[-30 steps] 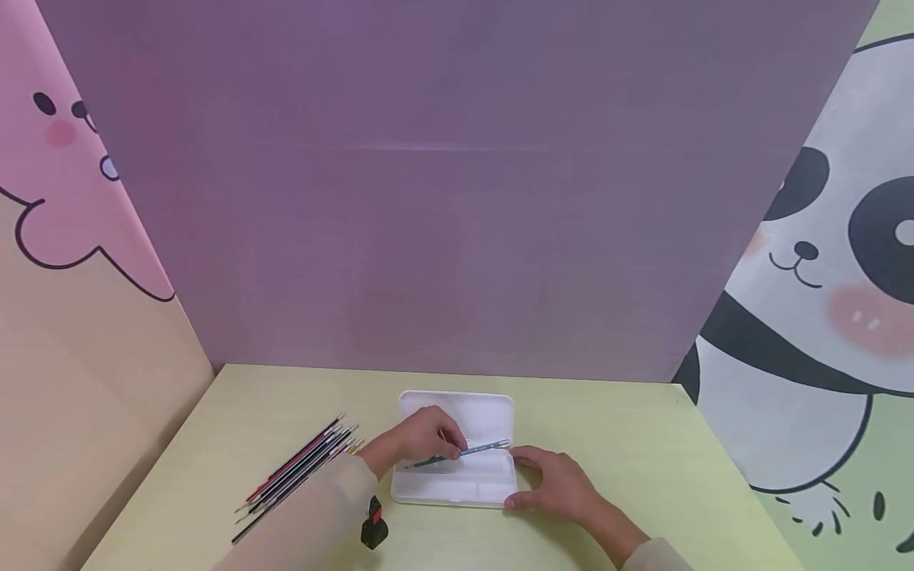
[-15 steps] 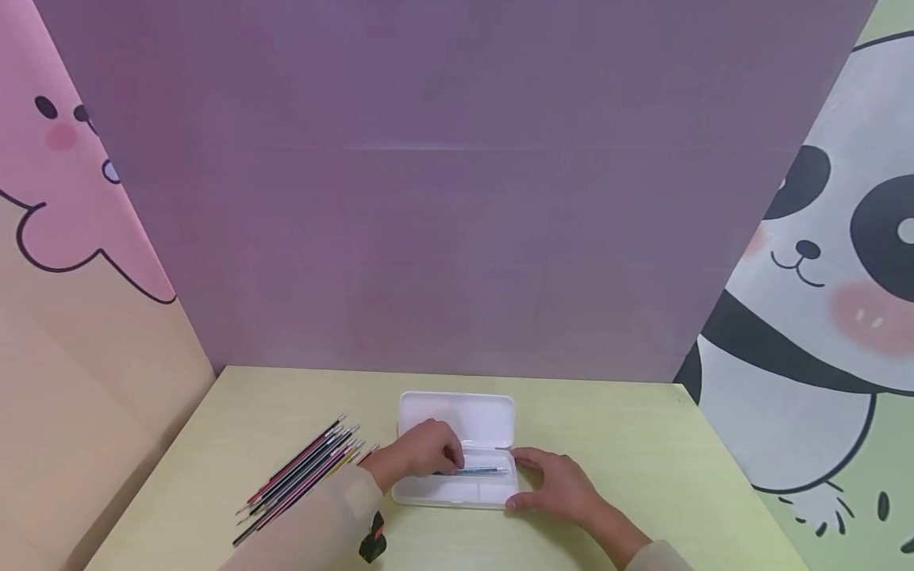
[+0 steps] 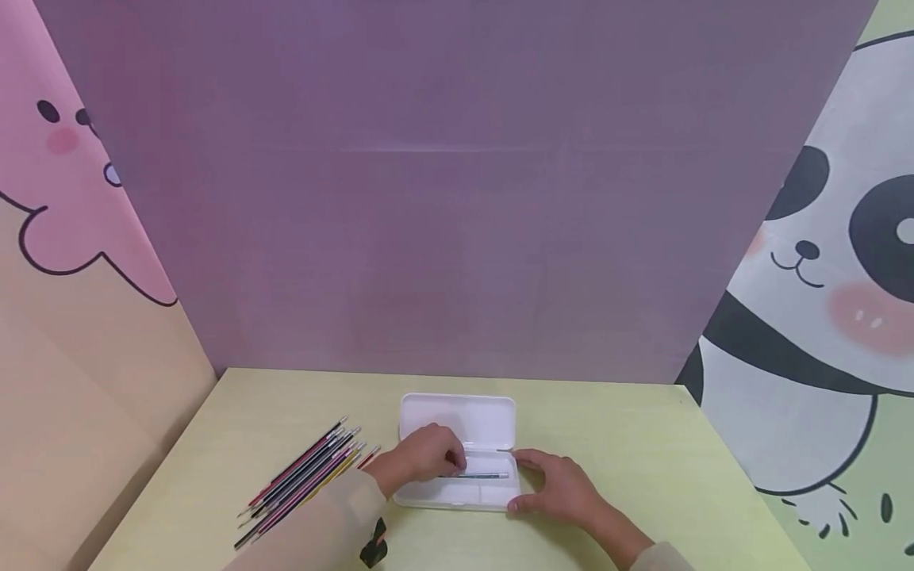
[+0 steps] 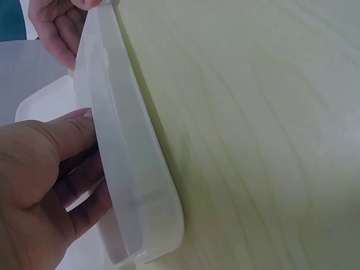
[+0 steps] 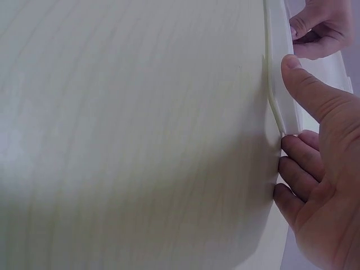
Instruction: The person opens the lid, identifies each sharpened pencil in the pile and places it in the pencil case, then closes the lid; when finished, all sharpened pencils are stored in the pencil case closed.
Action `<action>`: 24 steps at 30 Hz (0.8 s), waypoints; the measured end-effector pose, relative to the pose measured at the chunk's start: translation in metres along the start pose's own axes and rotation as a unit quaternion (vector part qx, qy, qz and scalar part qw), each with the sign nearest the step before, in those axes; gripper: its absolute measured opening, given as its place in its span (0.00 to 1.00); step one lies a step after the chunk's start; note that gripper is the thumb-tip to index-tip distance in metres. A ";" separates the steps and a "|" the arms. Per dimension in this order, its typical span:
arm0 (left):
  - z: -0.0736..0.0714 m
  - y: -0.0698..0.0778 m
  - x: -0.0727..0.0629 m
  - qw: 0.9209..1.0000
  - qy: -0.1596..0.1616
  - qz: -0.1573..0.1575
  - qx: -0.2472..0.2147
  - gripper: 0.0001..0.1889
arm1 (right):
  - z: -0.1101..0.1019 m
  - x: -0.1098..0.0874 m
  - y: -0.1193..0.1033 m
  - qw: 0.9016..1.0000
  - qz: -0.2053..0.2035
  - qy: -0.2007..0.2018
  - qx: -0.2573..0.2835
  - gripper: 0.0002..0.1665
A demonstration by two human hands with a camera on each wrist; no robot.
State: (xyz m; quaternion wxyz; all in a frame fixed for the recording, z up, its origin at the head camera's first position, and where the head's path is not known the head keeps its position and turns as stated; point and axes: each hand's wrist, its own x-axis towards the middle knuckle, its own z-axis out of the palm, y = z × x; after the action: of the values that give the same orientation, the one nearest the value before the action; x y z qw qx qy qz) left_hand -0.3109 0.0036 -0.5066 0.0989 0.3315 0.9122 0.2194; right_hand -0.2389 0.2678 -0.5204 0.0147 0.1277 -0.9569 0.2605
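Note:
An open white pencil case (image 3: pixel 496 501) lies on the table, its lid (image 3: pixel 493 416) folded back on the far side. In its long compartment lies a pencil (image 3: pixel 485 476), roughly level. My left hand (image 3: pixel 426 456) reaches into the case, its fingertips at the pencil's left part; the left wrist view hides the pencil behind the case's wall. My right hand (image 3: pixel 560 485) holds the case's right end, thumb by the near corner and fingers by the far one. Left of the case a bundle of pencils (image 3: pixel 307 480) lies slantwise, partly covered by my left sleeve.
The pale wooden table (image 3: pixel 621 436) ends at a purple-grey panel (image 3: pixel 457 238) at the back. A small black item (image 3: pixel 374 547) with a reddish part hangs by the left sleeve. Walls with cartoon pictures stand on both sides.
My left hand has lowered the pencil from a slanted position above the case into the long compartment, where it now lies closer to the divider. My right hand has stayed at the case's right end.

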 end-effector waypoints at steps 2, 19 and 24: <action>0.000 0.000 -0.001 1.000 0.003 0.001 0.001 0.04 | -0.001 0.000 0.000 1.000 -0.001 0.001 0.001 0.49; -0.043 -0.032 -0.026 0.990 0.069 0.009 -0.121 0.10 | -0.004 0.002 0.005 1.000 0.000 -0.002 -0.001 0.48; -0.070 -0.046 -0.046 0.983 0.084 -0.020 -0.159 0.13 | -0.009 0.001 0.009 1.000 -0.002 -0.001 0.001 0.49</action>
State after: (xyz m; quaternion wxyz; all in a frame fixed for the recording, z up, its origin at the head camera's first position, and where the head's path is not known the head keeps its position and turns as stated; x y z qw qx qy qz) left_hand -0.3248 -0.0810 -0.4649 0.0783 0.2735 0.8771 0.3870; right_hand -0.2429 0.2799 -0.5170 0.0139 0.1303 -0.9564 0.2610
